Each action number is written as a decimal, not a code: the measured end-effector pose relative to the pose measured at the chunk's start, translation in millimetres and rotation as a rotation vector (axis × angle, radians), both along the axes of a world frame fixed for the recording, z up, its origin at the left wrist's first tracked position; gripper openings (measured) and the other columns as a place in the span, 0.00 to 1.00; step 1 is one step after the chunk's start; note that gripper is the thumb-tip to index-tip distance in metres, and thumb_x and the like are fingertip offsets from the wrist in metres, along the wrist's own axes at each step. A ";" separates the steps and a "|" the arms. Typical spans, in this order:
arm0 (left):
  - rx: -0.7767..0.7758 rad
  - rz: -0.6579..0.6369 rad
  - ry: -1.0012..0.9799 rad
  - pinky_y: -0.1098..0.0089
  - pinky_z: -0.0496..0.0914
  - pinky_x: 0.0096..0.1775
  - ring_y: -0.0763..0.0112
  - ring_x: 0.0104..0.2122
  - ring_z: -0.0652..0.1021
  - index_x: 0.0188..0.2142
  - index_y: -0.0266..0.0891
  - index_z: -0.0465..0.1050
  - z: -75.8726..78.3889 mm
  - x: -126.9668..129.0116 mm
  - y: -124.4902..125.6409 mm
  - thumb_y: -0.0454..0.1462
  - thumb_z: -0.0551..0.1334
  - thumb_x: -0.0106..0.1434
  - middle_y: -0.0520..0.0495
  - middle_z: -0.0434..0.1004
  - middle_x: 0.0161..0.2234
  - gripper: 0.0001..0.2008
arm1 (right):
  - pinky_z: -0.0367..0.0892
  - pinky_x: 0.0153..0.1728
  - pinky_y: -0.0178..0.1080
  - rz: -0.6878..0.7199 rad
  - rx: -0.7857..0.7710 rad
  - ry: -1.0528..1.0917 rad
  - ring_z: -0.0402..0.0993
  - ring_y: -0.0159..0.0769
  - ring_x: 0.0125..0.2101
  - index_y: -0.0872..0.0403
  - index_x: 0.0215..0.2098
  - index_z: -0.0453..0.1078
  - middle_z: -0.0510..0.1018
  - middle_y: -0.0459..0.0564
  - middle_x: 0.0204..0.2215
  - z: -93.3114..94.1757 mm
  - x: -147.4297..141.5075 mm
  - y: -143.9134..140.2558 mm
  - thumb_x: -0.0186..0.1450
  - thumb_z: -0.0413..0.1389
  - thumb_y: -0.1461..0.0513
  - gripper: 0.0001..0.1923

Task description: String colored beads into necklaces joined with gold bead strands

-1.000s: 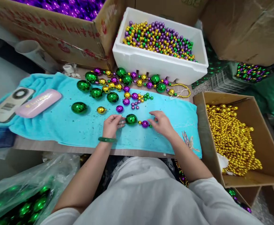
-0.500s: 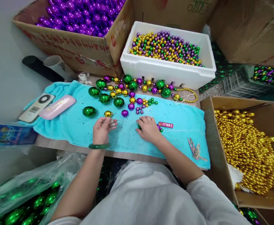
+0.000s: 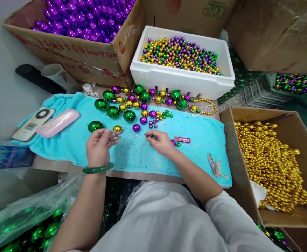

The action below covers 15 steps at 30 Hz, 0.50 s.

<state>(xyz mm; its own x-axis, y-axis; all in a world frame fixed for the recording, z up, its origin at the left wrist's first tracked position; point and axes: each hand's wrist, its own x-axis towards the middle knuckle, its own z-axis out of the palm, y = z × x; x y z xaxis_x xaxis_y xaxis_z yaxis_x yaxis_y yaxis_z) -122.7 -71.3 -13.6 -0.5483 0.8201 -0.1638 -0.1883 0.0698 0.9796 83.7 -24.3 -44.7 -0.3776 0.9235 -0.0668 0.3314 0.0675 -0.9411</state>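
Note:
My left hand (image 3: 99, 148), with a green bangle (image 3: 98, 168) at its wrist, pinches one end of a thin pale string (image 3: 132, 135); a needle there cannot be made out. The string runs taut to my right hand (image 3: 159, 142), whose thumb and fingers close on it beside a partly hidden green bead (image 3: 151, 136). Past the right hand, a small purple bead (image 3: 173, 142) and a small green bead (image 3: 178, 144) lie on the towel, with white thread trailing right. Just beyond the left fingers are a large green ball (image 3: 95, 126) and a gold ball (image 3: 117, 128).
A bead strand (image 3: 145, 97) lies along the back of the turquoise towel (image 3: 132, 157). Behind stands a white foam box (image 3: 181, 77) of small beads. A gold-bead carton (image 3: 250, 196) is right; thread snips (image 3: 213, 164), a pink case (image 3: 58, 123) and a phone (image 3: 34, 124) lie around.
My right hand has risen off the towel and now pinches the string. My left hand has moved left, pulling the string taut. The view has shifted slightly.

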 end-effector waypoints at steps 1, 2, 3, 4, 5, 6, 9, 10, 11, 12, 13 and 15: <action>0.021 0.006 0.021 0.76 0.71 0.24 0.71 0.24 0.79 0.31 0.38 0.68 4.7 0.3 -0.9 0.43 0.67 0.52 0.48 0.79 0.25 0.13 | 0.67 0.31 0.34 0.002 0.008 -0.002 0.72 0.30 0.26 0.53 0.37 0.76 0.77 0.44 0.26 -1.5 -4.7 -1.0 0.60 0.56 0.62 0.08; 0.039 0.011 0.039 0.76 0.71 0.25 0.71 0.24 0.79 0.31 0.38 0.68 9.1 0.6 -1.8 0.42 0.67 0.52 0.48 0.79 0.25 0.13 | 0.67 0.32 0.34 0.004 0.021 -0.013 0.73 0.31 0.27 0.53 0.37 0.76 0.78 0.45 0.27 -2.4 -7.7 -1.5 0.61 0.56 0.63 0.08; 0.056 0.020 0.053 0.75 0.71 0.24 0.70 0.24 0.79 0.31 0.38 0.68 12.9 0.6 -2.8 0.42 0.67 0.52 0.48 0.79 0.24 0.12 | 0.67 0.33 0.34 0.009 0.040 -0.031 0.73 0.31 0.28 0.53 0.36 0.76 0.78 0.45 0.27 -2.7 -9.2 -1.5 0.61 0.56 0.63 0.08; 0.072 0.030 0.062 0.74 0.71 0.24 0.70 0.24 0.79 0.31 0.38 0.68 15.9 0.4 -3.7 0.42 0.67 0.52 0.49 0.79 0.24 0.12 | 0.67 0.34 0.34 0.022 0.060 -0.053 0.73 0.31 0.28 0.53 0.35 0.76 0.78 0.45 0.28 -2.5 -9.3 -1.3 0.61 0.55 0.64 0.07; 0.087 0.040 0.069 0.74 0.71 0.24 0.69 0.24 0.78 0.31 0.38 0.69 18.0 -0.3 -4.4 0.42 0.68 0.52 0.49 0.78 0.24 0.12 | 0.66 0.34 0.34 0.041 0.077 -0.074 0.73 0.31 0.29 0.53 0.35 0.76 0.78 0.45 0.28 -1.9 -8.4 -1.1 0.62 0.55 0.64 0.07; 0.100 0.051 0.073 0.73 0.71 0.24 0.69 0.24 0.78 0.31 0.39 0.69 19.1 -1.3 -5.0 0.41 0.68 0.52 0.49 0.78 0.24 0.12 | 0.66 0.35 0.34 0.061 0.089 -0.092 0.73 0.31 0.29 0.52 0.34 0.76 0.78 0.44 0.28 -0.9 -6.9 -1.1 0.62 0.55 0.64 0.07; 0.124 0.081 0.044 0.73 0.72 0.26 0.70 0.25 0.78 0.31 0.39 0.69 15.6 -4.9 -5.7 0.42 0.67 0.54 0.49 0.78 0.25 0.11 | 0.66 0.34 0.32 0.090 0.089 -0.120 0.73 0.30 0.28 0.53 0.34 0.75 0.78 0.43 0.27 3.2 -2.2 -3.5 0.63 0.54 0.64 0.07; 0.124 0.083 0.015 0.73 0.72 0.26 0.70 0.25 0.78 0.33 0.39 0.70 12.0 -5.0 -5.8 0.44 0.66 0.55 0.49 0.78 0.25 0.12 | 0.66 0.33 0.32 0.079 0.093 -0.128 0.73 0.30 0.28 0.53 0.34 0.74 0.78 0.43 0.27 4.9 -1.5 -5.3 0.63 0.54 0.64 0.07; 0.115 0.077 -0.014 0.73 0.72 0.25 0.70 0.25 0.78 0.34 0.40 0.70 7.0 -3.7 -6.2 0.46 0.66 0.55 0.49 0.78 0.26 0.14 | 0.66 0.33 0.32 0.065 0.110 -0.138 0.73 0.30 0.29 0.53 0.34 0.74 0.78 0.44 0.28 6.9 -1.5 -7.6 0.64 0.53 0.65 0.07; 0.082 0.042 -0.037 0.72 0.72 0.25 0.70 0.25 0.78 0.36 0.40 0.71 0.9 -0.6 -6.8 0.47 0.66 0.54 0.49 0.78 0.28 0.16 | 0.66 0.34 0.32 0.053 0.142 -0.150 0.73 0.31 0.30 0.53 0.35 0.73 0.78 0.44 0.29 9.1 -2.4 -10.3 0.64 0.52 0.65 0.07; 0.025 -0.031 -0.048 0.72 0.72 0.25 0.69 0.26 0.78 0.39 0.41 0.71 -6.1 4.6 -7.7 0.47 0.67 0.52 0.48 0.79 0.31 0.18 | 0.66 0.36 0.33 0.049 0.188 -0.163 0.73 0.31 0.31 0.53 0.36 0.72 0.78 0.45 0.30 11.4 -4.2 -13.5 0.65 0.51 0.65 0.07; -0.105 -0.249 -0.027 0.71 0.73 0.27 0.68 0.29 0.79 0.44 0.42 0.72 -21.6 21.0 -10.1 0.44 0.70 0.47 0.47 0.78 0.38 0.23 | 0.66 0.41 0.34 0.080 0.299 -0.197 0.74 0.33 0.36 0.53 0.38 0.71 0.79 0.47 0.35 16.2 -9.9 -20.4 0.66 0.49 0.65 0.09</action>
